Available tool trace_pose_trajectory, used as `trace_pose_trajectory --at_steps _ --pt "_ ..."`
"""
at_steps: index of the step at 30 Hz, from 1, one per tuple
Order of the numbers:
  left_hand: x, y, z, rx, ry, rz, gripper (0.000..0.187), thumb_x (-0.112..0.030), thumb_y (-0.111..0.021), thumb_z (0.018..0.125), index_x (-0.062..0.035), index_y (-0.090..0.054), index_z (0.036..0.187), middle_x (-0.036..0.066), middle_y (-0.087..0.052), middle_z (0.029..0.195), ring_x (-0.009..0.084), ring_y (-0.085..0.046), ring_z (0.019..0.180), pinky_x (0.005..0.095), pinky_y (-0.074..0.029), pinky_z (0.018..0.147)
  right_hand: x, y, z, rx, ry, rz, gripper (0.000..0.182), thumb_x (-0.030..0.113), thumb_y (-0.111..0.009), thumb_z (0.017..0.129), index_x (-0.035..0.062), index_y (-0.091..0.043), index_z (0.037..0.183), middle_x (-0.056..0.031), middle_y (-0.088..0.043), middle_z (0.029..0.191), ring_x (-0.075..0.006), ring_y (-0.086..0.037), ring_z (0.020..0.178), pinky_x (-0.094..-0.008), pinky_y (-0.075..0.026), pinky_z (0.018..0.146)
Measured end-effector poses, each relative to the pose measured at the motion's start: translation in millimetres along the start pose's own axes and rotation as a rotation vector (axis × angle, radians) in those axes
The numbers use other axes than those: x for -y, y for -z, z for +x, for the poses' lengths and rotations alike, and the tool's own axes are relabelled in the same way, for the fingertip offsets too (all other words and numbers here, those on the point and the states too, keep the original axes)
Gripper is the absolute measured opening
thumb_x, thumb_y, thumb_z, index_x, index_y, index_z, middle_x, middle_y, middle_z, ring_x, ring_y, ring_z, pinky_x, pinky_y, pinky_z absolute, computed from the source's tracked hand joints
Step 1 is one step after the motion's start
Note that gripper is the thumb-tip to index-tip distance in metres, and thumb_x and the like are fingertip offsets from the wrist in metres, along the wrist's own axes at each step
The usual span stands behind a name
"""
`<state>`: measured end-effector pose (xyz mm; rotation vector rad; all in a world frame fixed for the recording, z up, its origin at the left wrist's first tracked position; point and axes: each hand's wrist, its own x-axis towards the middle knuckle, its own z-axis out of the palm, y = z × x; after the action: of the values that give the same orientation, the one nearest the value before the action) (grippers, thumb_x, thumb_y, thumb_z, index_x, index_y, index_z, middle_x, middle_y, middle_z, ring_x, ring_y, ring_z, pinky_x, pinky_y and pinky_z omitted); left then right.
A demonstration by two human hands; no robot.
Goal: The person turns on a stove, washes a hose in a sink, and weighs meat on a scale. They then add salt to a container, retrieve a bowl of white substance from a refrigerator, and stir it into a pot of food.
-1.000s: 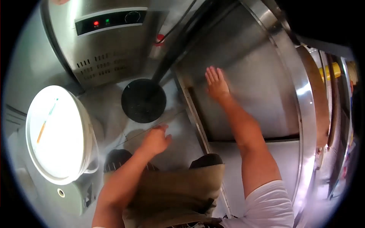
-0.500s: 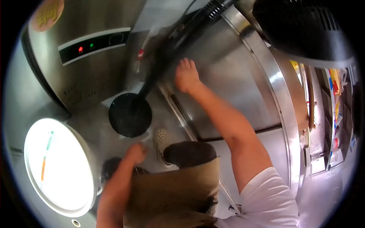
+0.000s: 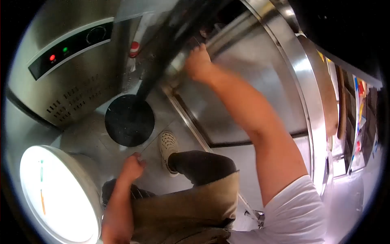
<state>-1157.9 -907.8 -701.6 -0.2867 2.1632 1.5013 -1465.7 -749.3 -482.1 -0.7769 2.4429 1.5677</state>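
My right hand [image 3: 198, 63] reaches forward, close by the top end of a stainless steel panel [image 3: 243, 89], its fingers pointing away from me and nothing seen in them. Near its fingertips runs a blurred black pole [image 3: 162, 61], rising from a round black base [image 3: 130, 120] on the floor. My left hand [image 3: 133, 166] hangs low in front of the brown apron [image 3: 183, 199], fingers curled in, with no object visible in it. One light-coloured shoe with holes [image 3: 167, 148] stands on the floor between the round base and the panel.
A bright white round tub [image 3: 57, 195] stands at lower left. Behind it is a steel appliance with a control strip [image 3: 69, 46] showing red and green lights. A red-and-white object [image 3: 134, 49] hangs beside it. Shelves with colourful packages [image 3: 359, 101] are at right.
The view has shifted, so the appliance and round base sit farther left. My right hand has moved up towards the panel's top end. My left hand has moved left and slightly down.
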Motion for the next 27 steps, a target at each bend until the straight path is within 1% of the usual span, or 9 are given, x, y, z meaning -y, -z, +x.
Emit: trace_pose_trajectory --at_steps 2,11,14,16,18,20,23,25,27 --pt "0.4 -5.2 0.7 0.005 -0.057 0.088 0.045 -0.023 -0.061 0.076 0.0016 -0.055 0.113 0.025 -0.063 0.089 0.0364 -0.062 0.089 0.0403 -0.048 0.08 10.0 -24.9 -50.2 0.022 0.023 0.063 0.026 0.024 -0.058 0.078 0.0123 -0.069 0.097 -0.0111 -0.062 0.111 -0.0292 -0.051 0.108 -0.0463 -0.032 0.094" --pt "26.1 -16.7 25.5 0.004 -0.101 0.034 0.043 -0.021 -0.063 0.074 0.0039 -0.057 0.109 0.025 -0.063 0.093 0.0362 -0.062 0.092 0.0386 -0.047 0.082 51.0 -79.0 -202.8 0.594 0.16 0.128 0.023 0.028 -0.06 0.081 0.0148 -0.07 0.096 -0.0068 -0.066 0.104 -0.0258 -0.058 0.102 -0.0497 -0.035 0.087" --pt "15.3 -6.0 15.8 -0.042 -0.103 0.047 0.043 -0.02 -0.064 0.074 0.0058 -0.057 0.108 0.026 -0.063 0.095 0.0356 -0.062 0.093 0.039 -0.047 0.082 62.9 -91.3 -219.7 0.591 0.108 0.468 0.024 0.032 -0.057 0.086 0.0136 -0.069 0.095 -0.0081 -0.066 0.101 -0.0221 -0.06 0.095 -0.0427 -0.042 0.08" --pt "13.9 -1.3 12.8 -0.074 -0.08 0.034 0.044 -0.02 -0.064 0.074 0.0064 -0.057 0.109 0.026 -0.063 0.097 0.0354 -0.061 0.095 0.0391 -0.047 0.083 88.1 -167.7 -225.8 0.261 0.249 1.107 0.025 0.026 -0.057 0.085 0.01 -0.064 0.103 -0.0056 -0.064 0.096 -0.0229 -0.061 0.087 -0.0388 -0.045 0.068" --pt "27.1 -1.4 16.0 -0.078 -0.019 -0.064 0.044 -0.02 -0.064 0.075 0.0062 -0.056 0.109 0.026 -0.062 0.099 0.0356 -0.06 0.098 0.039 -0.047 0.084 93.4 -190.6 -216.3 0.392 0.243 1.635 0.028 0.026 -0.058 0.085 0.0082 -0.06 0.107 -0.0035 -0.062 0.091 -0.0214 -0.059 0.079 -0.0348 -0.045 0.06" --pt "46.0 -6.8 25.0 -0.101 -0.026 0.024 0.045 -0.021 -0.063 0.076 0.005 -0.056 0.111 0.026 -0.062 0.101 0.036 -0.06 0.098 0.0389 -0.047 0.085 90.8 -164.0 -190.8 1.059 0.037 1.978 0.031 0.03 -0.059 0.086 0.0081 -0.056 0.107 -0.0018 -0.058 0.088 -0.0174 -0.056 0.072 -0.0307 -0.044 0.056" --pt "36.6 -10.9 26.2 -0.105 0.007 0.059 0.045 -0.022 -0.062 0.077 0.003 -0.056 0.113 0.026 -0.061 0.101 0.0371 -0.059 0.097 0.0391 -0.047 0.085 91.4 -159.5 -133.3 0.728 0.09 2.321 0.043 0.035 -0.059 0.085 0.0083 -0.052 0.119 -0.0042 -0.057 0.097 -0.0156 -0.053 0.083 -0.0314 -0.045 0.068" --pt "18.9 -9.5 19.5 -0.109 0.026 0.061 0.045 -0.022 -0.062 0.077 0.0019 -0.055 0.114 0.026 -0.061 0.101 0.0376 -0.059 0.096 0.0397 -0.047 0.084 87.2 -171.5 -57.1 0.29 -0.53 1.997 0.059 0.033 -0.068 0.077 0.0048 -0.049 0.124 -0.01 -0.06 0.107 -0.0195 -0.058 0.088 -0.0324 -0.047 0.07" --pt "3.9 -6.9 13.2 -0.12 0.028 0.084 0.045 -0.022 -0.062 0.077 0.0009 -0.055 0.115 0.026 -0.061 0.101 0.0378 -0.059 0.096 0.0404 -0.048 0.084 64.5 -180.8 -2.1 -0.158 -0.629 1.159 0.042 0.025 -0.063 0.076 -0.0038 -0.056 0.106 -0.0237 -0.061 0.101 -0.0391 -0.059 0.096 -0.0432 -0.047 0.08"
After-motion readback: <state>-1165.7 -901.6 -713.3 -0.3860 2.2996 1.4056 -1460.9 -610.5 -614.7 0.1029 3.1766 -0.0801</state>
